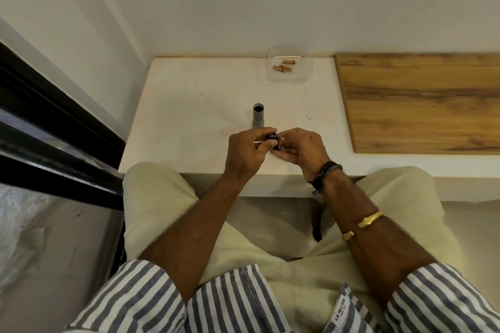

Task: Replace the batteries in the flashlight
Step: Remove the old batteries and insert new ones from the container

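The flashlight (257, 116) stands upright on the white table (189, 105), its open end up and its long axis vertical, just beyond the hands and slightly nearer the left hand (247, 151). Both hands meet at the table's near edge around a small black part (272, 138), probably the battery holder, though it is mostly hidden by fingers. The left hand is closed on it from the left; the right hand (303, 147) has its fingertips pinched at the part's right side, on the part or something in it, and which cannot be told. Three batteries (284, 65) lie in a clear tray (290, 63) at the far edge, well apart from the hands and closer to the right one. Reaching them means going forward past the flashlight on its right.
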### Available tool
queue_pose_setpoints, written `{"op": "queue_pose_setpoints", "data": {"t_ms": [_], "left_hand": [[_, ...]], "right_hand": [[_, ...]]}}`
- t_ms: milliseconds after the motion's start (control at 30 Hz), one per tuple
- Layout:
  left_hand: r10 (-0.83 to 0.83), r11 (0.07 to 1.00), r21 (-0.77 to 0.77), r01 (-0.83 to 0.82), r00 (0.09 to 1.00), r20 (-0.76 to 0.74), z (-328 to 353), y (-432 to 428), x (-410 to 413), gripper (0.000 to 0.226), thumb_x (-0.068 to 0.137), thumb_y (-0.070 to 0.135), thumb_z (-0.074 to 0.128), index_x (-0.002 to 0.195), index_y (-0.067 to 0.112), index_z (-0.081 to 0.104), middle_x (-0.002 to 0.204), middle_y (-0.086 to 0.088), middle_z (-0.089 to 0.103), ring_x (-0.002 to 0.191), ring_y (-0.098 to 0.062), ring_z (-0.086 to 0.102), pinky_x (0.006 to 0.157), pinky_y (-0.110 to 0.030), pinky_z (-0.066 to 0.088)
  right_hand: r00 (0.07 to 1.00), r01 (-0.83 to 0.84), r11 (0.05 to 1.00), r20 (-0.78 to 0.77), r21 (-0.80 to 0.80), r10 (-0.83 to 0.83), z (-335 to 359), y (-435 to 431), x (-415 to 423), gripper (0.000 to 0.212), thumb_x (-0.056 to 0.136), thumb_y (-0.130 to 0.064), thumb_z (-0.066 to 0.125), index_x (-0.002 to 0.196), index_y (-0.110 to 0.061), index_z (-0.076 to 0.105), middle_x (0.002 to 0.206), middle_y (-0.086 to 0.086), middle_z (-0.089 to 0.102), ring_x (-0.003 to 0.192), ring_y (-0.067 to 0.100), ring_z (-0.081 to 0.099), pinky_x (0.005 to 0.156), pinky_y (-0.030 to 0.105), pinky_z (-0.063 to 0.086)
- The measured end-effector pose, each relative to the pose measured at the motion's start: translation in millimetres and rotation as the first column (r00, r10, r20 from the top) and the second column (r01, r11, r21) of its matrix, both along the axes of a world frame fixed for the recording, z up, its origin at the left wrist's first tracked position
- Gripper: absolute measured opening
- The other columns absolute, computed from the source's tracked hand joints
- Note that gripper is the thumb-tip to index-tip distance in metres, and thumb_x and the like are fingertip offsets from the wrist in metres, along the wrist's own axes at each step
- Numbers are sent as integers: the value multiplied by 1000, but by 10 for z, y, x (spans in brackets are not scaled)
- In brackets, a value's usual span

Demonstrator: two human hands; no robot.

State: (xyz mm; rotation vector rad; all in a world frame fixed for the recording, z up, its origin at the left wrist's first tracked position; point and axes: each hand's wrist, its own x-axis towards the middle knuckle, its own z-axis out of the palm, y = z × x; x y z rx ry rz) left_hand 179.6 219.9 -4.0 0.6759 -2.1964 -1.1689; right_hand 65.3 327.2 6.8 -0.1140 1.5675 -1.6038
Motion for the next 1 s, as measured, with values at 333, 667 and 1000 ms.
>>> {"op": "queue_pose_setpoints", "data": {"t_ms": [333,667,1000], "left_hand": [[92,986,141,-88,995,-25,22,21,-37,28,87,17,75,113,8,73,106,-5,76,93,-9,73,85,-22,58],[76,720,693,0,994,-79,8,21,-73,27,92,10,68,118,4,69,112,-12,73,100,-25,73,90,-41,58],[215,131,983,131,964,-157,-74,-57,-72,22,96,-2,56,115,2,65,113,-19,69,104,-31,71,90,-42,58]], "right_hand": [[951,-98,995,-291,30,102,-8,67,-34,11,93,-15,73,102,-9,77,93,10,79,91,23,77,83,38,63],[823,-63,998,-564,30,69,-12,58,-111,34,95,-9,69,124,-25,66,88,3,75,83,15,70,73,27,59],[868,357,934,-365,-8,-335,-97,183,-392,11,88,1,69,94,-9,71,81,18,67,73,26,72,68,40,63]]}}
